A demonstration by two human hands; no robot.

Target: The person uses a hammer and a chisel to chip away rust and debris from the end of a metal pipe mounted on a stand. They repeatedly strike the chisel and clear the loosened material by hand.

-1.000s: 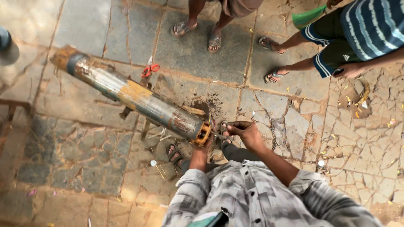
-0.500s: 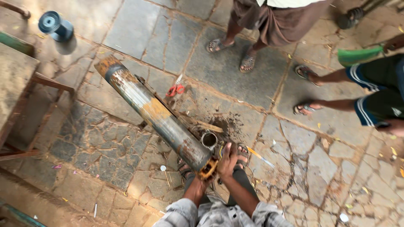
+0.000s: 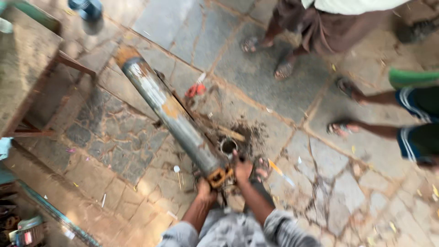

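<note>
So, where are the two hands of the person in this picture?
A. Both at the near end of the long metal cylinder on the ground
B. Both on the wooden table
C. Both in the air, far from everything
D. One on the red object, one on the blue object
A: the left hand and the right hand sit at the orange-fitted near end of the long metal cylinder lying on the stone floor.

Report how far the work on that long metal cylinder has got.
Done: the long grey cylinder lies on the stone paving, and a small round metal part sits loose beside it. In hand: the left hand and right hand are at its yellow end fitting. Left: the fitting is still on; blur hides the grip.
</note>
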